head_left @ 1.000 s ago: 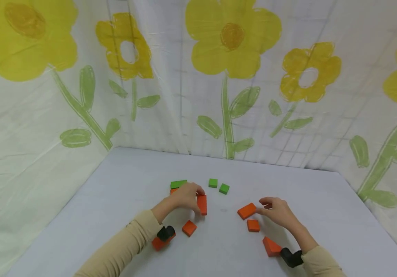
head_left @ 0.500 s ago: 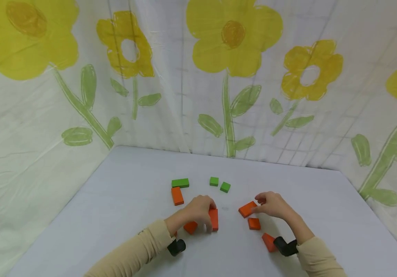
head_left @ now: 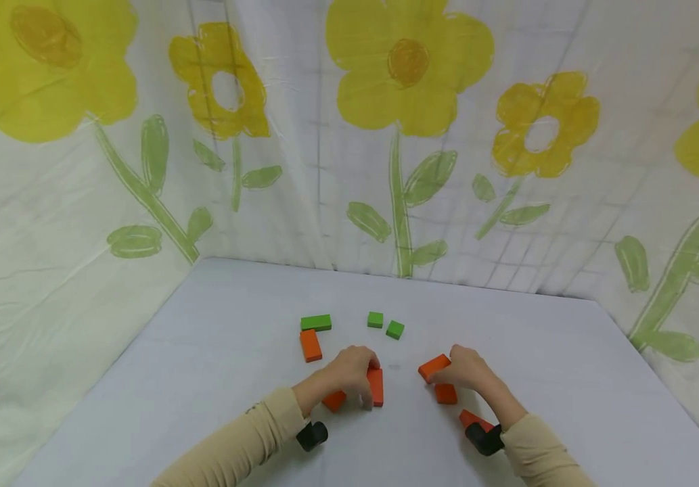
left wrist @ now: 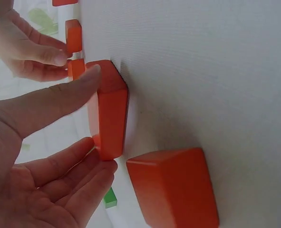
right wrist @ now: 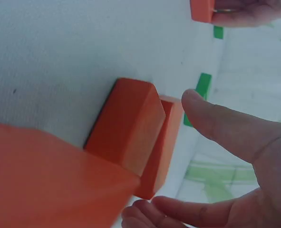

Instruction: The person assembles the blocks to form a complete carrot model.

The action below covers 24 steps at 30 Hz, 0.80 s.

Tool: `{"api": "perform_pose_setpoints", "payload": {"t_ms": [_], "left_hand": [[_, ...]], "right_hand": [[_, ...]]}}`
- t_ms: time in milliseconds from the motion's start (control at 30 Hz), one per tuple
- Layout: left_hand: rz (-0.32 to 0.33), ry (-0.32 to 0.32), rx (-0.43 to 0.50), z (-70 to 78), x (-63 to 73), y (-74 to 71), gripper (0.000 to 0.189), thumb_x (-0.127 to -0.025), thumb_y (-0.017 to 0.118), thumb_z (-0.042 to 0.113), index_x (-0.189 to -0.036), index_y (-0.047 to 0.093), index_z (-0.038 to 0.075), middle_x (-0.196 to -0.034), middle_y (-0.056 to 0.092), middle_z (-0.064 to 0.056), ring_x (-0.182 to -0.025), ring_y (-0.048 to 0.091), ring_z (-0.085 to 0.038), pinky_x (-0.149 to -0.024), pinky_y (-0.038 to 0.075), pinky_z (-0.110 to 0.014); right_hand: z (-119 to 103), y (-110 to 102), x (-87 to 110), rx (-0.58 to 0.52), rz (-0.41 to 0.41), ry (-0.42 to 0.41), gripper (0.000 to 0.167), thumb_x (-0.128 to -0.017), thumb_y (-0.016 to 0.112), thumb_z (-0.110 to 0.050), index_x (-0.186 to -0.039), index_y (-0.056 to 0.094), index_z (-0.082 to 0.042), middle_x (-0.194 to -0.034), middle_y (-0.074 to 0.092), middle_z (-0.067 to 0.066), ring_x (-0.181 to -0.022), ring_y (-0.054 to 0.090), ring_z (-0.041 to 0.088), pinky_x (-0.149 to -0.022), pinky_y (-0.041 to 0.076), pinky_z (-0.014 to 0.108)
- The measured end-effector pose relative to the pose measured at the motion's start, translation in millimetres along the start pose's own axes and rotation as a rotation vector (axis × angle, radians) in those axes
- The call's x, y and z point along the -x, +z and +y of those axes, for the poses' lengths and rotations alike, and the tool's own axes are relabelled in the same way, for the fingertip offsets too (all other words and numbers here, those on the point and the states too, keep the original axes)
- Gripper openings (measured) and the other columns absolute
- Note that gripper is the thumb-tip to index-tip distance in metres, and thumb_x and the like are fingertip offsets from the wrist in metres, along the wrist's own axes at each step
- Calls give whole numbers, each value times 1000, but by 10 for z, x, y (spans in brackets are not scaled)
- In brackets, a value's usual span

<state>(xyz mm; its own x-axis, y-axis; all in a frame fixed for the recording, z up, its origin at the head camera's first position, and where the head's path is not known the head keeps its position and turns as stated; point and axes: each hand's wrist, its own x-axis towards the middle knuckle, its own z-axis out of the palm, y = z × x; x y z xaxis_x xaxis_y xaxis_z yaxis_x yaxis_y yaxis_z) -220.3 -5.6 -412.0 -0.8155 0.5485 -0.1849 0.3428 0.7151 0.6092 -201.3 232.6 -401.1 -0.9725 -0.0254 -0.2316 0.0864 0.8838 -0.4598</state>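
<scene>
My left hand (head_left: 349, 372) pinches a red rectangular block (head_left: 376, 387) at the table's middle. In the left wrist view, the thumb lies on one end of that block and the fingertips on the other. A small orange block (head_left: 334, 400) sits beside that hand, partly covered by it. My right hand (head_left: 467, 370) is spread about an orange rectangular block (head_left: 433, 367), thumb at one end, fingers at the other; a firm grip does not show. Just nearer lies a small orange block (head_left: 446, 394). A wedge-shaped orange block (head_left: 476, 421) is partly behind the right wrist camera.
Farther back lie a green rectangular block (head_left: 316, 322), an orange rectangular block (head_left: 310, 345) touching or close to it, and two small green blocks (head_left: 375, 319) (head_left: 395, 329). The white table (head_left: 245, 297) ends at a flower-printed curtain (head_left: 300, 203).
The left hand brought the red block rightward and nearer to me, then stayed put. My right hand moved left over the orange rectangular block, which has not visibly moved.
</scene>
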Motion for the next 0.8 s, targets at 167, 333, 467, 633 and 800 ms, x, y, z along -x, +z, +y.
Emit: {"api": "perform_pose_setpoints", "payload": {"t_ms": [167, 333, 467, 633, 800], "left_hand": [[30, -9, 44, -13, 2, -23, 50, -70, 85, 8, -114, 64, 0, -104, 63, -7, -91, 54, -21, -80, 50, -34], [59, -43, 87, -38, -1, -33, 42, -71, 84, 5, -109, 66, -1, -98, 63, -8, -88, 56, -22, -79, 51, -36], [64, -49, 111, -56, -2, -19, 39, -71, 84, 2, -106, 67, -2, -94, 64, -8, -84, 56, -21, -76, 51, -35], [67, -48, 125, -60, -4, -17, 38, -70, 84, 1, -104, 68, -3, -91, 62, -7, -81, 52, -19, -74, 50, -33], [68, -44, 124, -61, 4, -17, 38, -70, 84, 0, -104, 68, -4, -90, 62, -7, -80, 51, -19, -74, 50, -32]], "right_hand": [[-58, 53, 3, 8, -3, 31, 51, -77, 81, -23, -98, 50, 12, -77, 49, 10, -70, 47, 22, -60, 39, 28], [-70, 67, 0, 9, 18, 35, 53, -75, 82, -22, -99, 49, 11, -79, 50, 11, -71, 48, 23, -61, 42, 29], [-52, 78, -17, -5, 41, 15, 49, -73, 83, -19, -96, 49, 9, -79, 50, 11, -70, 49, 23, -61, 43, 29], [-59, 85, -47, -19, 83, -41, 48, -70, 83, -15, -97, 51, 8, -81, 53, 10, -72, 51, 22, -63, 46, 31], [-118, 98, -74, -40, 82, -133, 54, -67, 86, -13, -107, 58, 9, -92, 61, 10, -81, 55, 23, -73, 52, 37]]}}
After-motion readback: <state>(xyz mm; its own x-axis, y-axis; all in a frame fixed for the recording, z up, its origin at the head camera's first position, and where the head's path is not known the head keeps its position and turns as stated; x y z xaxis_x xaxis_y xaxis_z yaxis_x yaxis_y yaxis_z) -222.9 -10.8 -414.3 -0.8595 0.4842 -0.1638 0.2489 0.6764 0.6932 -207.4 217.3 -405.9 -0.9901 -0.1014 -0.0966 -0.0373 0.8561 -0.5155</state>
